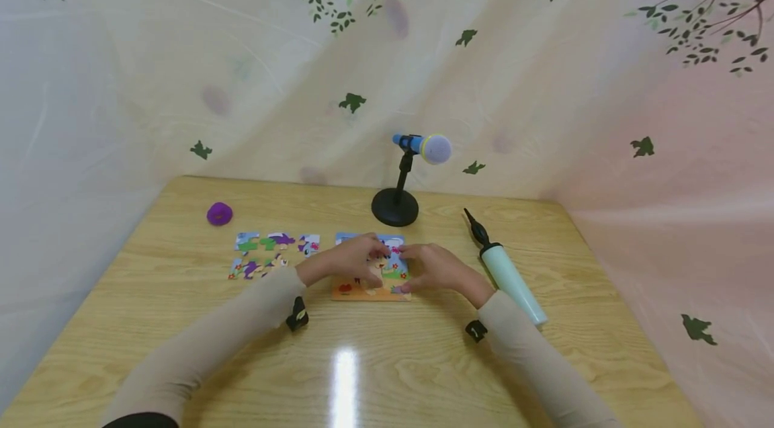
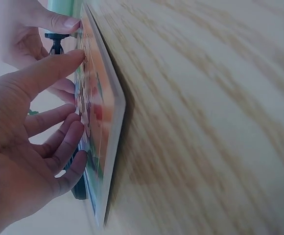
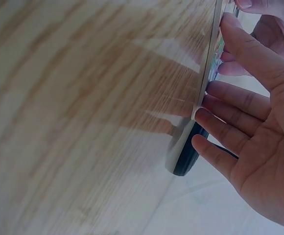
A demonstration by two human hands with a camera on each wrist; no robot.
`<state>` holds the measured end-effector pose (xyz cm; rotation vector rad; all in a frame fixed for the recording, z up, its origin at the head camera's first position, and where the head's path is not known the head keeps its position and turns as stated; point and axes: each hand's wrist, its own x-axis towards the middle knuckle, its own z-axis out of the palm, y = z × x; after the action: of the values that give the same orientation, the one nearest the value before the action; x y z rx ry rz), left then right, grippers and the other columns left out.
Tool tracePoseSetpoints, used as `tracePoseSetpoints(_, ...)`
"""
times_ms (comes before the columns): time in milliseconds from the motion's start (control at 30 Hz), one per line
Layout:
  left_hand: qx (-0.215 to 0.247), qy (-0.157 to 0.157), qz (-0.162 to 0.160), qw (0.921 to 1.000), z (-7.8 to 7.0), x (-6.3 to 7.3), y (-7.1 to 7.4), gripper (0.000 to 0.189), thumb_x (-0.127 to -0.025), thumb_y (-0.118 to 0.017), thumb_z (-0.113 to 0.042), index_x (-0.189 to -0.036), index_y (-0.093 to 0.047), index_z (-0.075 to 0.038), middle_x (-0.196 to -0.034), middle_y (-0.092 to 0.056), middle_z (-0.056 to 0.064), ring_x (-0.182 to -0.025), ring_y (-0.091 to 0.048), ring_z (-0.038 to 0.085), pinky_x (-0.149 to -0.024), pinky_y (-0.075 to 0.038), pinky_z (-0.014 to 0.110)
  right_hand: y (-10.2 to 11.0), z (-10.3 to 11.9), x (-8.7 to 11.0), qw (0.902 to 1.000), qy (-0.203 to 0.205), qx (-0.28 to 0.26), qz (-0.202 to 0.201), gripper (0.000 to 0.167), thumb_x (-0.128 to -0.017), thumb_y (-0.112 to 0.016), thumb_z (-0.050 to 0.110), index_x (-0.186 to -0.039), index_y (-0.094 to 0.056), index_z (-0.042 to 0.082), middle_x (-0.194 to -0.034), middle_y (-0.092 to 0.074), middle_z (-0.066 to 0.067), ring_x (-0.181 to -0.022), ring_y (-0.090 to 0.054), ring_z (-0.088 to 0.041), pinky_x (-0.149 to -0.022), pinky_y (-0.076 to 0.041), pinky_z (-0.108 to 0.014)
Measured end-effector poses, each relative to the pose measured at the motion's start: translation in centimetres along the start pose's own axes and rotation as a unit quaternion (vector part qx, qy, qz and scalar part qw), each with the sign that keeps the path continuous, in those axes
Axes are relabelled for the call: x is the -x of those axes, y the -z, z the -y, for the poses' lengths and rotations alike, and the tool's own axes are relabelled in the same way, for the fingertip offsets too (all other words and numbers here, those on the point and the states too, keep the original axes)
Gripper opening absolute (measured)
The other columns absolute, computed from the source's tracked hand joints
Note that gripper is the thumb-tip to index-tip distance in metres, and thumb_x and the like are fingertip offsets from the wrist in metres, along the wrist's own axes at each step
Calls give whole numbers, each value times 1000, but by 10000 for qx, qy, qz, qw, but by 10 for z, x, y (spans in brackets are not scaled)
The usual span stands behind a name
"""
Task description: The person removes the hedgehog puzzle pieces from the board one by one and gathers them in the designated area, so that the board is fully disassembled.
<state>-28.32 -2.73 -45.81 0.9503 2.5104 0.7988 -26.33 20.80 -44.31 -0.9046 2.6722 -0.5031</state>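
A picture puzzle board (image 1: 363,295) with an orange lower part lies flat on the table in the middle of the head view. My left hand (image 1: 357,259) is over its left and upper part, fingers lightly bent. In the left wrist view the thumb and fingertips of the left hand (image 2: 44,122) touch the face of the board (image 2: 110,98). From the right, my right hand (image 1: 437,268) rests its fingertips along the board's right side. The right wrist view has the right hand (image 3: 252,117) with thumb and fingers spread against the board's edge (image 3: 210,63).
Several loose puzzle pieces (image 1: 280,238) lie left of the board. A purple ring-shaped thing (image 1: 220,214) is behind them. Behind the board stands a blue microphone (image 1: 417,144) on a black stand (image 1: 395,208). To the right lies a pale green hand pump (image 1: 510,280).
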Motion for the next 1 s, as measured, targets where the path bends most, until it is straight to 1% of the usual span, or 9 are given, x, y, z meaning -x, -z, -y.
tracePoseSetpoints(100,56,114,14,9999,-2,0,1,60,-81,-87,-27,-134,-65,-5,-120,-60,9,-106,-57,19,-100,-51,38,1,1,0,10000,-37,-29,-2,68,-83,-82,42,-134,-65,1,-147,-58,-16,-138,-54,-34,-115,-43,-51)
tracePoseSetpoints(200,31,137,6,9999,-3,0,2,61,-81,-87,-27,-133,-66,-3,-119,-60,11,-104,-56,20,-98,-52,38,1,2,1,10000,-35,19,-50,70,-83,-83,43,-135,-63,1,-146,-58,-16,-137,-54,-34,-114,-43,-51)
tracePoseSetpoints(300,-26,92,19,10000,-3,0,3,60,-80,-87,-27,-131,-67,-3,-117,-60,11,-102,-55,19,-95,-52,37,2,2,2,9999,-32,123,-95,73,-82,-83,43,-137,-62,1,-146,-59,-16,-137,-54,-34,-114,-43,-51)
tracePoseSetpoints(467,-51,-27,37,10000,-2,0,2,58,-80,-87,-27,-128,-68,-1,-114,-60,10,-101,-55,18,-92,-52,34,2,3,2,9996,-54,254,-60,74,-82,-84,43,-138,-61,0,-147,-57,-16,-138,-52,-34,-114,-43,-51)
tracePoseSetpoints(733,43,-3,19,10000,-1,-2,1,58,-80,-88,-29,-126,-67,-1,-113,-58,9,-102,-54,18,-93,-51,35,1,2,0,9996,-82,287,-20,74,-82,-84,41,-138,-60,-1,-148,-56,-18,-139,-52,-35,-115,-42,-51)
tracePoseSetpoints(900,65,-4,-11,10000,0,-2,0,56,-78,-89,-28,-123,-66,-3,-112,-58,8,-101,-54,18,-94,-51,35,0,2,1,9997,-81,214,10,76,-83,-83,40,-141,-58,-2,-150,-54,-19,-140,-50,-36,-116,-40,-52)
tracePoseSetpoints(1000,153,4,-21,9999,-1,-2,1,56,-78,-89,-26,-123,-65,-4,-112,-58,7,-101,-54,18,-95,-51,36,0,2,1,9998,-87,200,-2,77,-83,-84,40,-142,-57,-2,-150,-53,-19,-141,-50,-36,-117,-40,-52)
